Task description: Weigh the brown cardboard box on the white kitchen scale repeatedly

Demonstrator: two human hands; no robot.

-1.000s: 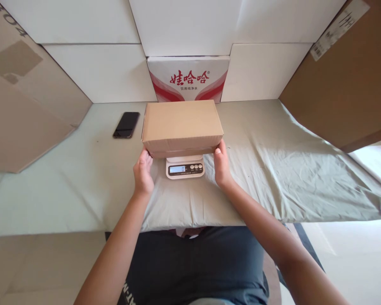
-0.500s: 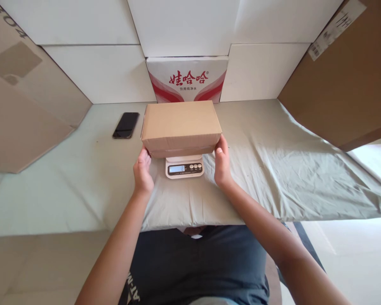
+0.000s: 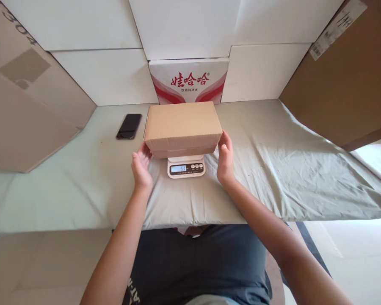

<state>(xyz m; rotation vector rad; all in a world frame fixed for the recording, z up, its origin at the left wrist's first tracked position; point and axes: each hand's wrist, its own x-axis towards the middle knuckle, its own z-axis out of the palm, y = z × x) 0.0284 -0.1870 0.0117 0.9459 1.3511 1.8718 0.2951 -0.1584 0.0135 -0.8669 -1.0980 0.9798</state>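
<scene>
Hands flank a plain brown cardboard box [image 3: 182,128], closed and rectangular, which sits on a small white digital kitchen scale [image 3: 186,165] between them. The left hand [image 3: 141,165] is spread open, palm turned inward, its fingertips at the box's lower left corner; whether they touch the card cannot be told. The right hand [image 3: 225,160] is likewise open and flat, fingers upright just beside the box's right end, gripping nothing. The scale's lit display and row of buttons show between the two wrists, below the box's front edge.

A black smartphone [image 3: 128,126] lies face up beyond the left hand, well apart from it and near the box's left end. Straight past the box stands a white carton with red Chinese lettering [image 3: 189,80], set among plain white foam panels [image 3: 104,74]. Large brown cardboard sheets lean outside each hand, one far left [image 3: 28,106] and one far right [image 3: 343,80]. Everything rests on a pale grey-green cloth [image 3: 273,169], wrinkled beyond the right hand.
</scene>
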